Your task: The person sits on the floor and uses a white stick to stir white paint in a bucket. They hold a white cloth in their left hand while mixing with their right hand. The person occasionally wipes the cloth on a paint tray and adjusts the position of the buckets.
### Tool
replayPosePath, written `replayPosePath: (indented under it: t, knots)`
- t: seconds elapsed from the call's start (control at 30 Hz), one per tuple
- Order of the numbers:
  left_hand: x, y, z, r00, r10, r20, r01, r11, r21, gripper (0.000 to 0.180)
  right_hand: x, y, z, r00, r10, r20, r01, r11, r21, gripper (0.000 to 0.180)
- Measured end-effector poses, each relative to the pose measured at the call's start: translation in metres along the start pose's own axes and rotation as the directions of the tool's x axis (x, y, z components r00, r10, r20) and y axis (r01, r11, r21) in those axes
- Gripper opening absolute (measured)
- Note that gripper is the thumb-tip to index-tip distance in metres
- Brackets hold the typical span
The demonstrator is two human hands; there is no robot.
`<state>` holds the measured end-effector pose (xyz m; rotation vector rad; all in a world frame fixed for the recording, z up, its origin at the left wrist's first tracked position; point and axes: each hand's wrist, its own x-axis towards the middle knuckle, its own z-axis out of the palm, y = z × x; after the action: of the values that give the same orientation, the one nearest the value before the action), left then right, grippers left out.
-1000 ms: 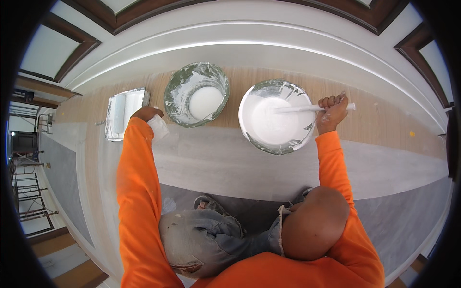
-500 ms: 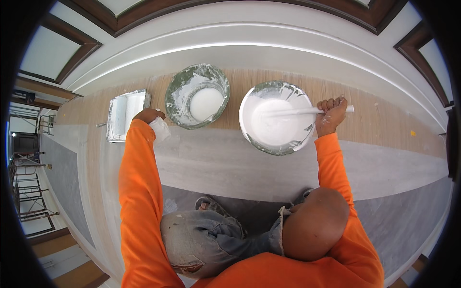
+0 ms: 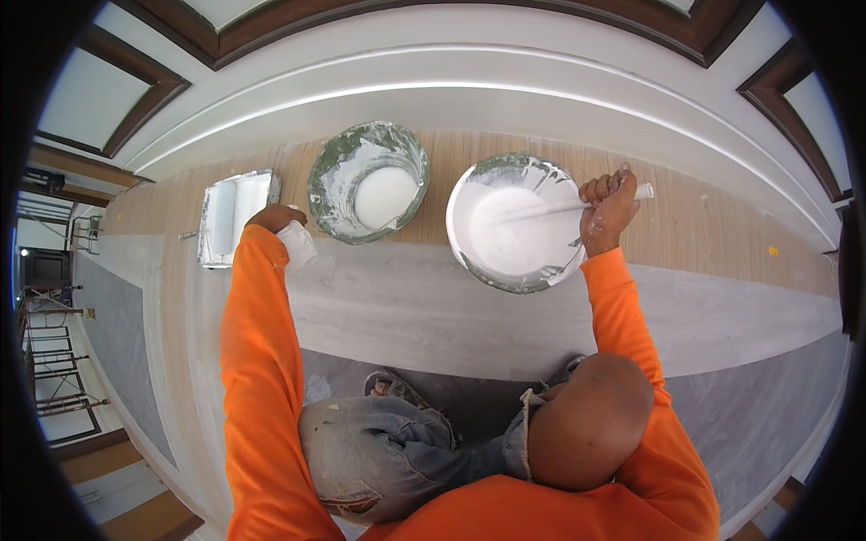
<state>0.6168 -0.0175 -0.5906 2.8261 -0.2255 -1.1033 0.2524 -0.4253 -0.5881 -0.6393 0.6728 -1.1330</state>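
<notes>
My right hand (image 3: 610, 209) is closed round a white stick (image 3: 550, 209), which looks like a length of pipe. Its lower end dips into thick white paint (image 3: 514, 230) in a wide green basin (image 3: 465, 257) with a smeared rim. At the left, my left hand (image 3: 273, 219) grips a small white cup-like container (image 3: 299, 244), partly hidden by the fingers. This hand is between a white-coated paint tray (image 3: 213, 221) and a second green basin (image 3: 347, 212), which has white paint at its bottom.
A white wall with a moulded ledge (image 3: 433, 88) runs behind the basins. Wood-look planks and grey flooring (image 3: 379, 316) lie under them. A small yellow mark (image 3: 773, 252) is on the floor at the right. Metal scaffolding (image 3: 59, 370) stands far left.
My right hand has shifted slightly left and up with the stick, whose outer end now tilts up more. My left hand has barely moved.
</notes>
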Motion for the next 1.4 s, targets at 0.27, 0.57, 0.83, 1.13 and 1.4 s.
replayPosePath:
  t: [0.27, 0.57, 0.83, 1.13, 1.4]
  knots:
    - [-0.007, 0.007, 0.0, 0.999, -0.043, -0.028, 0.042, 0.998, -0.04, 0.036, -0.017, 0.018, 0.032, 0.947, 0.048, 0.318, 0.024, 0.975, -0.219, 0.036]
    - [-0.025, 0.013, -0.005, 0.997, -0.069, -0.03, 0.071, 0.995, 0.063, 0.038, -0.047, 0.011, 0.042, 0.889, 0.217, 0.404, 0.091, 0.779, -0.621, 0.039]
    - [-0.012, 0.027, 0.006, 0.999, -0.032, 0.039, 0.029, 0.997, 0.071, 0.03, -0.023, 0.041, 0.039, 0.85, -0.093, 0.519, 0.28, 0.914, -0.295, 0.04]
    - [-0.003, 0.018, 0.002, 0.996, 0.036, 0.079, -0.052, 0.975, 0.214, 0.031, -0.064, 0.03, 0.04, 0.844, 0.235, 0.482, 0.057, 0.854, -0.517, 0.044]
    - [0.011, 0.005, 0.003, 0.997, 0.025, 0.072, -0.042, 0.969, 0.245, 0.029, -0.048, 0.035, 0.042, 0.818, 0.039, 0.574, 0.377, 0.716, -0.587, 0.042]
